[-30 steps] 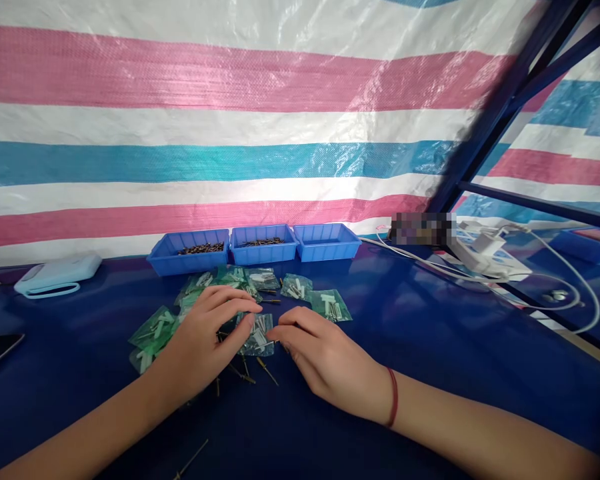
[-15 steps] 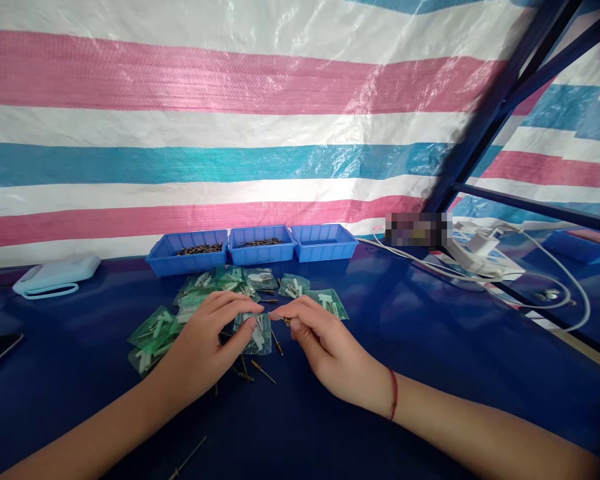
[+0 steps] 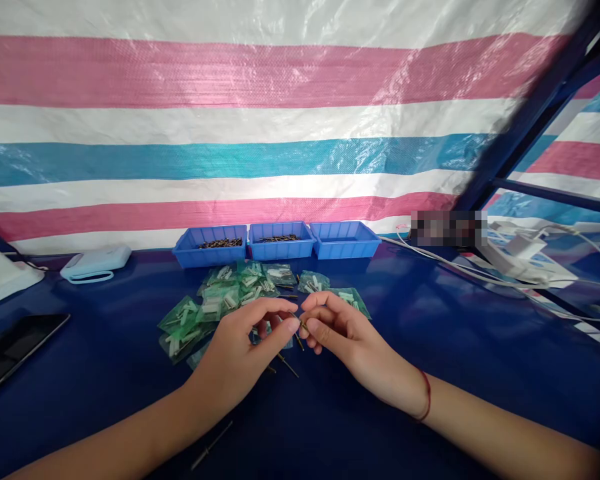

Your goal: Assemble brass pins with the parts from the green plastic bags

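I find the slender brass-coloured metal rivet [image 3: 304, 325] pinched in my right hand [image 3: 353, 333], its long axis apparently pointing toward ten o'clock, where my left hand's [image 3: 247, 340] thumb and forefinger nearly meet, grip unconfirmed.

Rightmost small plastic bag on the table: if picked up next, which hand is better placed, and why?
Probably the right hand: it is nearer the bag, while the left hand would have to reach past it. Both hands' fingertips are at a small metal piece, so either may need freeing first.
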